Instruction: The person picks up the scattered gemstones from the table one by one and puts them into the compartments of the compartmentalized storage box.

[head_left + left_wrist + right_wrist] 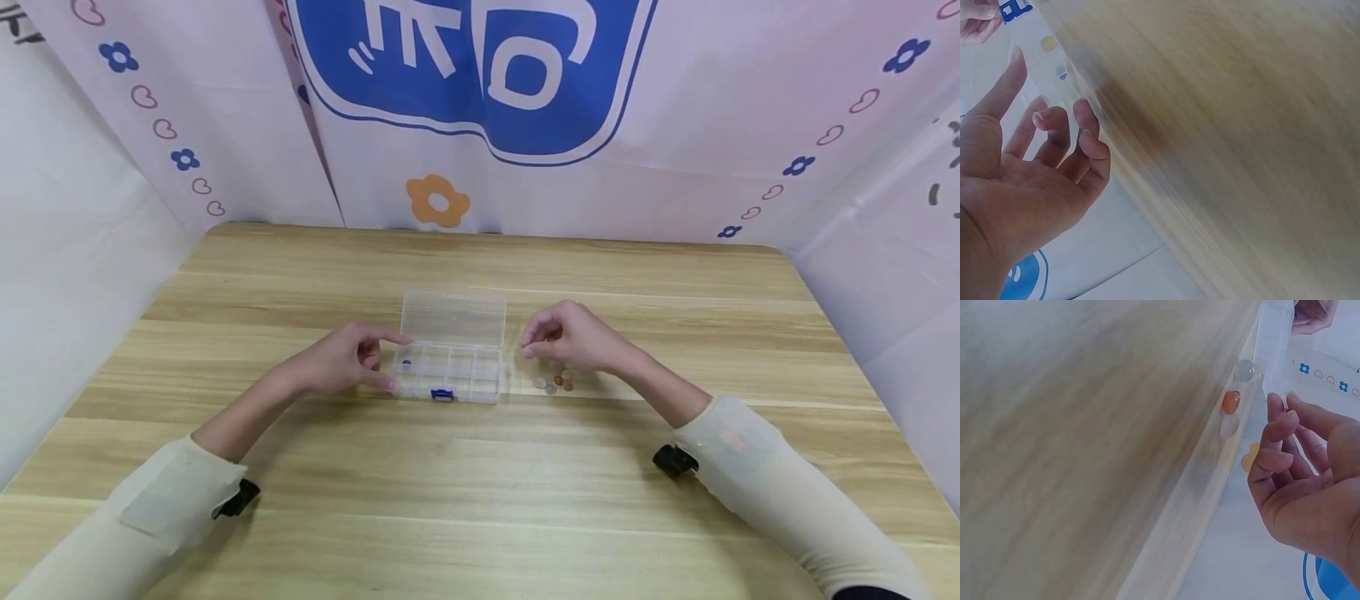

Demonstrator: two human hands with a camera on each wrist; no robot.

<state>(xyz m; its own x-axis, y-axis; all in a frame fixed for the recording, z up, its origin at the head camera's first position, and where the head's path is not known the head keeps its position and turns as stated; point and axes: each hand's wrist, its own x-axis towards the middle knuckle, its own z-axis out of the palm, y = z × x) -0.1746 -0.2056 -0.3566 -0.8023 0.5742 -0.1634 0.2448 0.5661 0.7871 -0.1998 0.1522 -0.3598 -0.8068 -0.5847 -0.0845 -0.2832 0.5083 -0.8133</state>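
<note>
A clear plastic compartment box [486, 392] stands on the table with its lid [453, 321] raised at the back and a blue clasp [442, 394] in front. My left hand [347, 360] holds the box's left end, thumb at the front corner and index finger near the hinge. One dark blue stone [407, 363] lies in a left compartment; a yellow piece [1049, 44] shows through the plastic in the left wrist view. To the box's right, my right hand [573, 337] brings thumb and index fingertips together above the table. Whether they pinch something small is unclear.
Several small stones lie below my right hand, among them an orange stone [1230, 402] and a grey one [1244, 370]. The wooden table [465, 492] meets a printed white curtain [660, 192] at its back edge. Dark wrist devices [675, 460] sit at both sleeves.
</note>
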